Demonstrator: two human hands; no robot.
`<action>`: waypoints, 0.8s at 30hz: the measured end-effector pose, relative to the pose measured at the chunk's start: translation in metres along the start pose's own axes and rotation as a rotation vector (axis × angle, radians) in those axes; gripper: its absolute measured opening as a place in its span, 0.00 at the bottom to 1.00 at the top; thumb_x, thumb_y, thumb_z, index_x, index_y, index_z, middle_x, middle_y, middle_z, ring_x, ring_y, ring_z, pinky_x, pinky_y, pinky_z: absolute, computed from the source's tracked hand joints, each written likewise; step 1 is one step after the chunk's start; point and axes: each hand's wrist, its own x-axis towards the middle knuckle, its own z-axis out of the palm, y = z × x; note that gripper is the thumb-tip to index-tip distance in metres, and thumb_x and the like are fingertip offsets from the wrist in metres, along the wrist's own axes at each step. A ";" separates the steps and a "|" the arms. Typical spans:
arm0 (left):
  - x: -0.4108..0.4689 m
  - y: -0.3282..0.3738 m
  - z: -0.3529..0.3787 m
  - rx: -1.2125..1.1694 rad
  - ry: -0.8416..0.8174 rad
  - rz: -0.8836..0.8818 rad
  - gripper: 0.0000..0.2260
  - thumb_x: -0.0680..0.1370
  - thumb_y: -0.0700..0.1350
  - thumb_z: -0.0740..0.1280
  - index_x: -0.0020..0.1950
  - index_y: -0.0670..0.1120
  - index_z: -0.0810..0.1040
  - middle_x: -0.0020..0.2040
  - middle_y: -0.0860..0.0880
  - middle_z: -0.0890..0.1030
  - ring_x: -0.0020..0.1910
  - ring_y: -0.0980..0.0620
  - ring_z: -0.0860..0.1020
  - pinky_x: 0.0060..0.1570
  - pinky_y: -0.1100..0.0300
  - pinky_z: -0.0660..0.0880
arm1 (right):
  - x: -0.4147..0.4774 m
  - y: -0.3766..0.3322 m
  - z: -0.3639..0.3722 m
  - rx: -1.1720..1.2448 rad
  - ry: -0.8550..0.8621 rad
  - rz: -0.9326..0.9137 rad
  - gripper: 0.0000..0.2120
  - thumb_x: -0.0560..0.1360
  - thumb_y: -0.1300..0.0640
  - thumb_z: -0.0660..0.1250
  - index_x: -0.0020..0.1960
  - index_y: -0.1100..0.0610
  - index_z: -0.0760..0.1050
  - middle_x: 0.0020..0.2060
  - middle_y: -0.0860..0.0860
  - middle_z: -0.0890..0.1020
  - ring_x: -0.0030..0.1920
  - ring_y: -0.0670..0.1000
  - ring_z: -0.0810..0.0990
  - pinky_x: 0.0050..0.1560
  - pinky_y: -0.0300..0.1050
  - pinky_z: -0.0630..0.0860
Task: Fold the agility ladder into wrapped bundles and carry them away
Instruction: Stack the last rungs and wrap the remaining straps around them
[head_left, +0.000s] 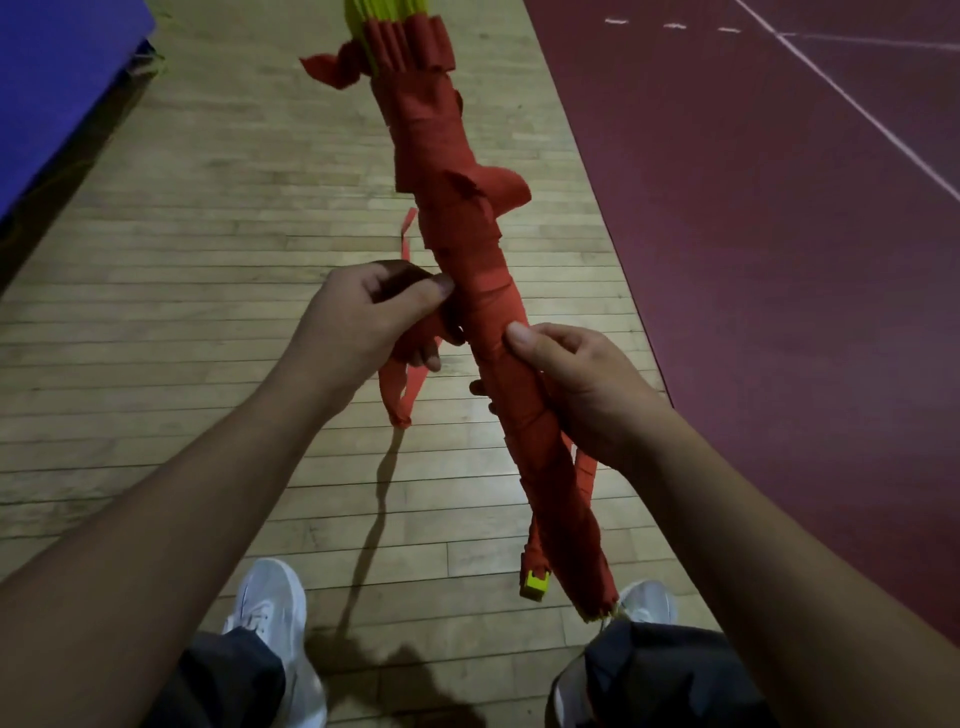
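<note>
Ladder bundle (457, 234) — red strap wound tight, yellow rungs — both hands gripping.

text: none legible | labels: none | brands: none | numbers: none | signs: none

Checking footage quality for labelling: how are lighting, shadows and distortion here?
Head view: dim indoor light, darker at the edges; a thin dark shadow crosses the wood floor below the wrapped bundle; the wide lens bows its boards and stretches the forearms; no glare.
</note>
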 end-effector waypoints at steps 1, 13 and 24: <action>0.000 -0.001 0.000 -0.012 0.021 0.004 0.12 0.81 0.48 0.68 0.49 0.39 0.81 0.41 0.39 0.86 0.30 0.46 0.81 0.32 0.58 0.76 | 0.000 0.000 0.001 0.004 0.013 -0.005 0.18 0.72 0.50 0.73 0.52 0.65 0.79 0.46 0.63 0.85 0.55 0.69 0.83 0.56 0.64 0.80; -0.002 -0.006 0.016 0.074 0.161 -0.022 0.06 0.76 0.52 0.74 0.43 0.51 0.82 0.32 0.50 0.84 0.29 0.50 0.82 0.34 0.57 0.77 | 0.002 0.012 0.019 -0.449 0.237 -0.107 0.26 0.65 0.47 0.83 0.49 0.61 0.74 0.35 0.51 0.80 0.32 0.48 0.79 0.33 0.44 0.76; -0.002 -0.007 0.009 -0.240 -0.034 0.033 0.14 0.74 0.54 0.69 0.45 0.43 0.80 0.37 0.48 0.80 0.35 0.49 0.78 0.33 0.58 0.76 | 0.000 -0.007 0.002 0.162 -0.376 0.247 0.33 0.80 0.36 0.54 0.61 0.64 0.78 0.48 0.62 0.83 0.48 0.60 0.83 0.52 0.52 0.80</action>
